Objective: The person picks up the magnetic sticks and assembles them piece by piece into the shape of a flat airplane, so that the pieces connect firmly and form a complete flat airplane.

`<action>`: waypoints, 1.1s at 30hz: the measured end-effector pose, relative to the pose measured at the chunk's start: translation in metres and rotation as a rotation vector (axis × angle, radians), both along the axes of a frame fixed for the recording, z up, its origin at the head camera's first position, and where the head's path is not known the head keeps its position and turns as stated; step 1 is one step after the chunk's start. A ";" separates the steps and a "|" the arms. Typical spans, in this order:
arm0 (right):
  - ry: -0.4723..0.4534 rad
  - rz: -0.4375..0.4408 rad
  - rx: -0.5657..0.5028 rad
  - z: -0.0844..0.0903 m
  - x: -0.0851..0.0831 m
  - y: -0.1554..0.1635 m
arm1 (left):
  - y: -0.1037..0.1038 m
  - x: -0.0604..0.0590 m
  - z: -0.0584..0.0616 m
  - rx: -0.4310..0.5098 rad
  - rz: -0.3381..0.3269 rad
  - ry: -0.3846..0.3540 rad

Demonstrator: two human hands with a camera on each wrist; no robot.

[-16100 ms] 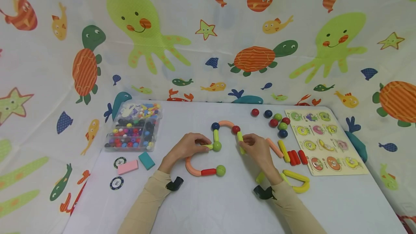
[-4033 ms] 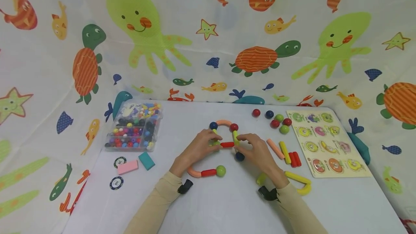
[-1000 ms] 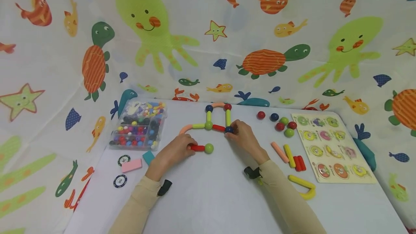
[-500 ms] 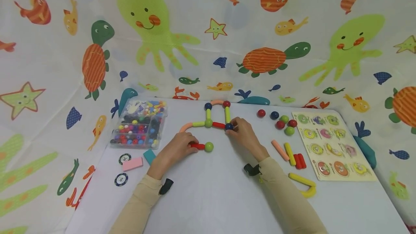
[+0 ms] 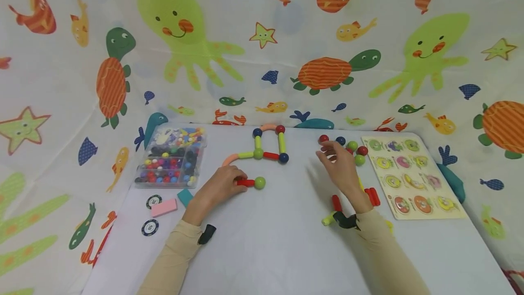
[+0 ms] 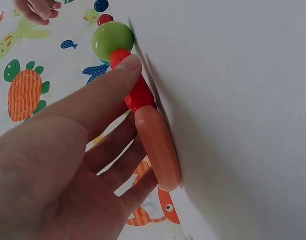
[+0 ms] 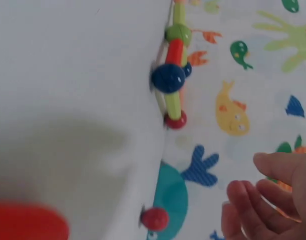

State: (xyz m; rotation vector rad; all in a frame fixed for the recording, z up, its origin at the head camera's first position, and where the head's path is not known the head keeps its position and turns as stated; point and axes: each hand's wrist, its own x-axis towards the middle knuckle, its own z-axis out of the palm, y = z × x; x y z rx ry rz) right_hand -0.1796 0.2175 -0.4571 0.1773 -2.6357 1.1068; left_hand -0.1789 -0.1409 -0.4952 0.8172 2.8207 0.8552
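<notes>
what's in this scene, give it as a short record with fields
left hand: holds the red stick joined to a green ball
right hand: open, above the loose balls, holding nothing
built shape: sticks and balls joined in a loop, untouched
bead box: left of the shape
puzzle board: at the table's right

Right hand (image 5: 341,167) hides part of the ball cluster (image 5: 354,148) and rods behind it. Red rod (image 7: 28,220) in right wrist view is blurred & cut off by the edge. Bead box (image 5: 172,157) contents too small to tell.
</notes>
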 end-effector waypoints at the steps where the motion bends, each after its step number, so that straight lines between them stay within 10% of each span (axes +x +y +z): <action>1: 0.024 -0.016 -0.007 0.001 0.004 0.005 | 0.000 0.000 0.000 -0.004 0.003 -0.003; 13: 0.204 -0.205 0.015 -0.007 0.050 0.062 | 0.001 0.004 0.000 0.021 0.023 -0.057; 24: -0.035 -0.041 0.093 -0.037 0.096 0.045 | 0.003 0.006 0.001 0.049 0.027 -0.079; 33: -0.257 -0.096 0.112 -0.046 0.101 0.039 | 0.009 0.005 -0.001 0.065 0.007 -0.070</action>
